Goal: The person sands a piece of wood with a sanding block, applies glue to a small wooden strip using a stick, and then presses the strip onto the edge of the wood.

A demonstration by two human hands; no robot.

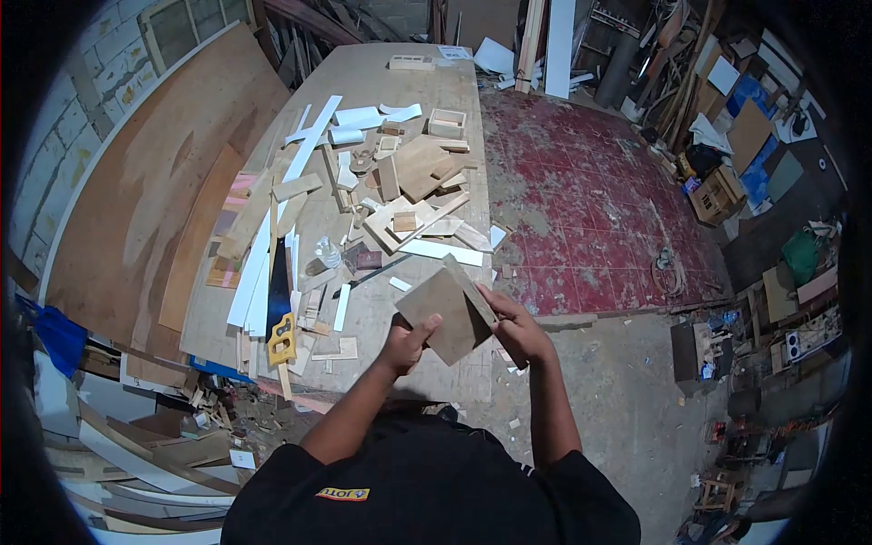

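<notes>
From my remote seat I see the wooden piece (438,313) between the two hands, tilted above the near end of the workbench (363,77). The left hand (409,347) grips its lower left edge, thumb flat on the broad face, fingers mostly hidden from me. The right hand (516,329) holds its narrow right side. Beyond lie wood offcuts (422,168); a yellow-handled saw (282,341) rests left of the left hand.
</notes>
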